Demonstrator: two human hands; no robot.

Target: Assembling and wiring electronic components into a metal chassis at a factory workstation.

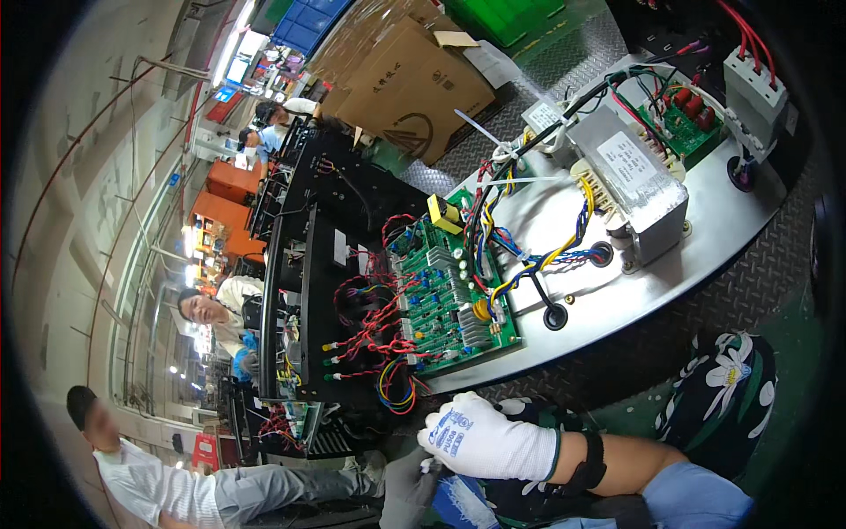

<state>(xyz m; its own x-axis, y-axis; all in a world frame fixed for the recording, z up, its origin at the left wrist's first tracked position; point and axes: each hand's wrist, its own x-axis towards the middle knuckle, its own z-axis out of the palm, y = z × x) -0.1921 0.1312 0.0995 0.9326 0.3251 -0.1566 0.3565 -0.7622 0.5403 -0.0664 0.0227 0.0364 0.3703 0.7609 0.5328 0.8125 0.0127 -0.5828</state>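
My right hand (pixel 489 438), in a white glove with blue print, is low in the view. Its fingers are curled closed, and what they hold, if anything, is hidden. A dim grey shape (pixel 407 494) meets its fingertips; whether this is my left hand I cannot tell. A blue and white frayed piece (pixel 463 504) lies just below. Beyond my hand, a green circuit board (pixel 449 304) stands on a silvery metal plate (pixel 564 331), with twisted red and black wires (pixel 370 328) running off its left side. A loop of coloured wires (pixel 397 390) hangs near my fingers.
A large transformer (pixel 630 181) and a grey contactor-like block (pixel 756 101) sit on the plate's far right. Black chassis frames (pixel 304 291) line the left. Behind are a cardboard box (pixel 414 93), a green crate (pixel 502 18) and a blue crate (pixel 308 22). Co-workers (pixel 225 317) are at left.
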